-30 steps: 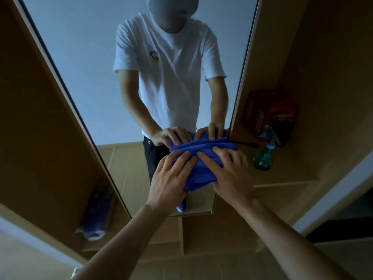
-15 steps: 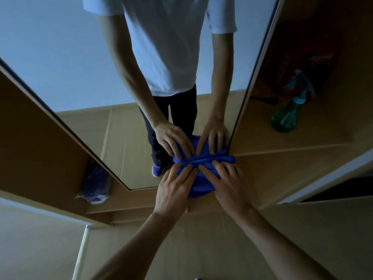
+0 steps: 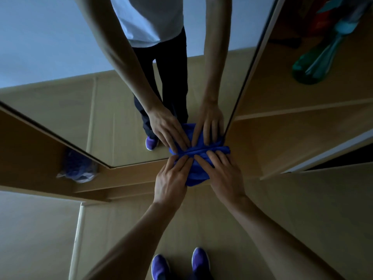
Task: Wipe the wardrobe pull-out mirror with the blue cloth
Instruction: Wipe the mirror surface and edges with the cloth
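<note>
Both hands press the blue cloth (image 3: 196, 168) flat against the lower right corner of the pull-out mirror (image 3: 80, 110), right at its bottom edge. The left hand (image 3: 171, 182) lies on the cloth's left side and the right hand (image 3: 224, 176) on its right; the fingers (image 3: 216, 158) of each are stretched out almost straight and spread a little, pushing down on the bunched fabric rather than curling round it. The cloth overhangs the glass, its near part hanging over the wooden rail below and its right end reaching just past the mirror's dark right edge.

To do this stroke well, I judge that even pressure through the flat fingers matters most, so the folded pad stays whole against the glass and does not roll. The corner and the bottom strip seem the likely spots to be missed, so the pad should run fully along the edge. Leaning hard on a pulled-out panel could make it swing or slide.

A green spray bottle (image 3: 314, 63) lies blurred on the shelf (image 3: 282, 93) to the far right. No brand, label or writing can be read anywhere.
</note>
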